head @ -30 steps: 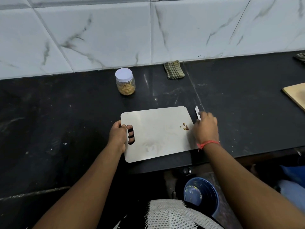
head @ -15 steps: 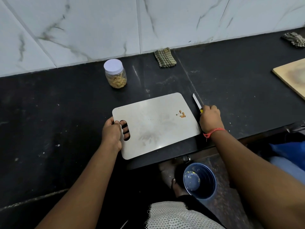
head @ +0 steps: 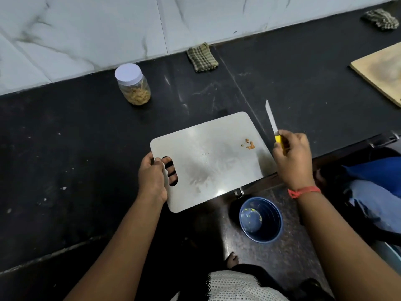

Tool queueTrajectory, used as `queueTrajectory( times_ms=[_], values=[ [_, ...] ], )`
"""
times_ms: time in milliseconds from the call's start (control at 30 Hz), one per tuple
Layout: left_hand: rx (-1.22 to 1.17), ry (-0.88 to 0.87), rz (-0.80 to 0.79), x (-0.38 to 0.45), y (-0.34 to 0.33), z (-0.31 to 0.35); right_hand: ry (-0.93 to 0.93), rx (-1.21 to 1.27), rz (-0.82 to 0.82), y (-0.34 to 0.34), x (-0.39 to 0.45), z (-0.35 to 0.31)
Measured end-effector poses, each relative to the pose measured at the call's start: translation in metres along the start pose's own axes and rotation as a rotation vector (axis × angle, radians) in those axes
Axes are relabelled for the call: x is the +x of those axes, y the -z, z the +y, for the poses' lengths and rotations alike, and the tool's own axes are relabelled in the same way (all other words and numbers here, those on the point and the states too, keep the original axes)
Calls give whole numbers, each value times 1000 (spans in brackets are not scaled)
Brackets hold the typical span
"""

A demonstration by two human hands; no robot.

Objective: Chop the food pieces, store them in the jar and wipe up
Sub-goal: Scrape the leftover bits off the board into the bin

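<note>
The jar (head: 133, 85), capped with a white lid and part filled with pale chopped pieces, stands upright on the black counter (head: 65, 137), well beyond the left fingers and near the tiled wall.

The left hand (head: 152, 174) grips the board (head: 208, 157) by its handle end: the thumb lies on top at the edge, and the fingers (head: 170, 168) curl up from beneath, showing through the handle slot. The board's near corner juts out past the counter edge. To the right of those fingers the board's surface bears a faint smear, and farther right, close to the right fingers, lie a few orange scraps (head: 249, 145).

A folded checked cloth (head: 202, 57) lies against the wall, far beyond both hands.

The right hand (head: 293, 157) holds the knife (head: 273, 124) by its yellow handle, fingers curled round it, the blade pointing away from the person just past the board's right edge. A red thread circles that wrist.

Below the right hand, on the floor, stands a blue bin (head: 270, 233). A wooden board (head: 382, 70) and a second cloth (head: 379, 19) lie far right.
</note>
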State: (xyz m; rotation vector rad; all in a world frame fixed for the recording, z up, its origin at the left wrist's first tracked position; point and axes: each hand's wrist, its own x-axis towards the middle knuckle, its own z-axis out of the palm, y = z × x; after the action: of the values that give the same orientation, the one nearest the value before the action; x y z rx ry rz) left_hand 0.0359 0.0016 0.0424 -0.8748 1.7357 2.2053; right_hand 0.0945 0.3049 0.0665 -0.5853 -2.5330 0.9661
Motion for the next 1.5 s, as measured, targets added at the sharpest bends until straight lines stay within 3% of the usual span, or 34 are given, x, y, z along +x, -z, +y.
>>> queueTrajectory(
  times_ms=[267, 933, 1233, 1500],
  values=[
    [28, -11, 20, -49, -24, -35, 175, -46, -50, 35, -77, 40],
    [187, -4, -186, -115, -20, -137, -77, -84, -137, 81, -205, 119],
    [162, 88, -268, -119, -5, -208, -163, -116, -156, 76, -257, 169],
    [214, 196, -221, -89, -12, -281, -242, -127, -222, 38, -279, 237]
  ],
)
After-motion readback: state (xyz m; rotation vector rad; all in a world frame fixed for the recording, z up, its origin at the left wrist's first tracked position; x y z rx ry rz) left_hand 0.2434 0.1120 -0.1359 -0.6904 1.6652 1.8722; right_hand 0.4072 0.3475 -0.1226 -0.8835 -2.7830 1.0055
